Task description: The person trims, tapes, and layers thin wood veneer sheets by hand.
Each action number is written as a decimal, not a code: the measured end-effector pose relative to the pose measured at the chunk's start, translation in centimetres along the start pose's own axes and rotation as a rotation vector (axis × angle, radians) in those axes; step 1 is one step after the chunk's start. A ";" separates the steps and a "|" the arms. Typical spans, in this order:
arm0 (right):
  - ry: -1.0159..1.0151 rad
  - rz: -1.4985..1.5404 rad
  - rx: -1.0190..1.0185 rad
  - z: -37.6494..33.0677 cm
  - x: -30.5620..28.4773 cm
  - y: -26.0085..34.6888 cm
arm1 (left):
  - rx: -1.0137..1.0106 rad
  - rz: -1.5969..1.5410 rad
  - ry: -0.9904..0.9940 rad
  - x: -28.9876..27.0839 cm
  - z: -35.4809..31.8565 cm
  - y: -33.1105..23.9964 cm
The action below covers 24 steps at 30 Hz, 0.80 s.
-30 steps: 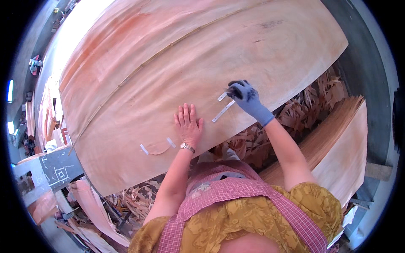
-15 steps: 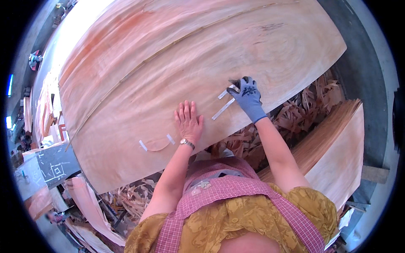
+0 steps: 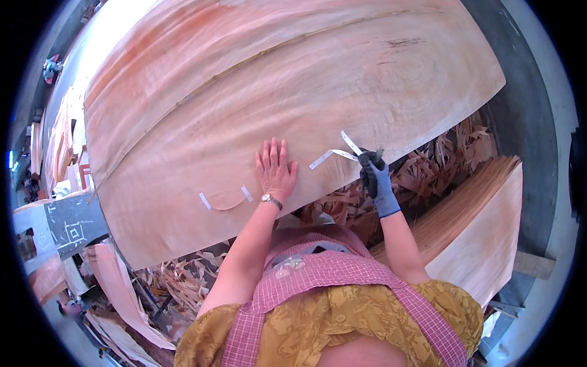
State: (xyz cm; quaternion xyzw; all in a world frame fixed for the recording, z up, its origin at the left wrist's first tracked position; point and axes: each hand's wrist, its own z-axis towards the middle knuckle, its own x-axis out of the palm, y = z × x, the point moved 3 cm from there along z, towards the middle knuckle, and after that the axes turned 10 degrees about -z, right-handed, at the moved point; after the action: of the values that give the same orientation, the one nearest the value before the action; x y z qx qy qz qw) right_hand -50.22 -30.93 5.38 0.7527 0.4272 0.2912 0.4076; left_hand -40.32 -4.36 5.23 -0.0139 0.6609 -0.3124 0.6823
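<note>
My bare left hand (image 3: pixel 277 174) lies flat on a large pale wood veneer sheet (image 3: pixel 342 79), its fingers stretched out. A watch sits on that wrist. My right hand (image 3: pixel 374 177), in a blue and dark grey glove, is closed at the sheet's near edge. White tape strips (image 3: pixel 350 142) reach from its fingertips; one is bent, with its far end at or just over the sheet. A small dark piece beside the fingers is too unclear to name. Left of my left hand, two short white tape pieces (image 3: pixel 205 201) are stuck at the ends of a curved seam in the veneer.
A long thin stick-like strip (image 3: pixel 244 63) runs across the sheet. Torn veneer scraps (image 3: pixel 452 150) lie below its right edge. At the right leans a thick stack of veneer (image 3: pixel 477 214). A dark board with chalk marks (image 3: pixel 76 225) stands at the left.
My right hand has drawn back toward me and turned, lifting the white tape strips partly off the veneer. My left hand stays flat in about the same place.
</note>
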 end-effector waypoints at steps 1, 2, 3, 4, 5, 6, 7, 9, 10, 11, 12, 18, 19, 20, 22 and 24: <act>0.036 0.110 -0.004 -0.3 -0.2 -0.2 | -0.001 0.000 -0.002 0.1 0.0 0.1; 0.072 0.221 -0.008 -0.6 -0.6 -0.4 | -0.002 0.000 -0.004 0.2 0.0 0.2; 0.124 0.265 -0.099 -0.5 -0.5 -0.6 | -0.002 0.000 -0.002 0.2 0.0 0.2; 0.112 0.380 -0.090 -0.7 -0.7 -1.1 | -0.002 0.000 -0.001 0.1 0.0 0.1; 0.099 0.495 -0.081 -1.0 -0.9 -1.7 | -0.001 0.001 0.001 0.1 0.0 0.1; 0.088 0.610 -0.073 -1.4 -0.8 -1.7 | 0.002 0.001 -0.004 0.2 0.0 0.1; 0.094 0.727 -0.092 -1.4 -1.2 -2.4 | 0.006 0.001 -0.010 0.2 -0.1 0.2; 0.217 0.827 -0.131 -1.9 -2.1 -1.7 | 0.013 -0.003 -0.017 0.3 0.0 0.2; 0.278 0.876 -0.155 -2.2 -2.3 -1.1 | 0.016 -0.007 -0.019 0.2 0.1 0.2; 0.198 0.898 -0.098 -2.9 -2.7 -1.2 | 0.021 -0.011 -0.021 0.0 0.0 0.1; 0.205 0.811 -0.097 -3.1 -3.1 -0.9 | 0.016 0.000 -0.012 0.1 0.2 0.0; 0.115 0.274 -0.080 -6.4 -0.7 5.8 | -0.011 -0.055 -0.054 -0.1 0.1 0.0; 0.119 0.221 -0.081 -7.0 0.3 7.0 | -0.016 -0.098 -0.091 -0.7 0.4 -0.4; 0.114 0.161 -0.101 -7.8 1.3 8.3 | -0.022 -0.140 -0.129 -1.1 0.7 -0.8; 0.167 0.078 -0.108 -8.5 3.0 9.6 | -0.216 -0.902 0.218 -1.9 1.9 -3.4; 0.196 -0.031 -0.136 -9.5 5.0 11.3 | -0.392 -1.450 0.470 -4.4 2.6 -7.5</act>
State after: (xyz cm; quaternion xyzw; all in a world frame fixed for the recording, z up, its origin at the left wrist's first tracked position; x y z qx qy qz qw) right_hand -50.78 -26.53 20.30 0.6847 0.4557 0.3852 0.4185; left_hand -40.72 -9.43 12.69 -0.4952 0.6569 -0.5521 0.1356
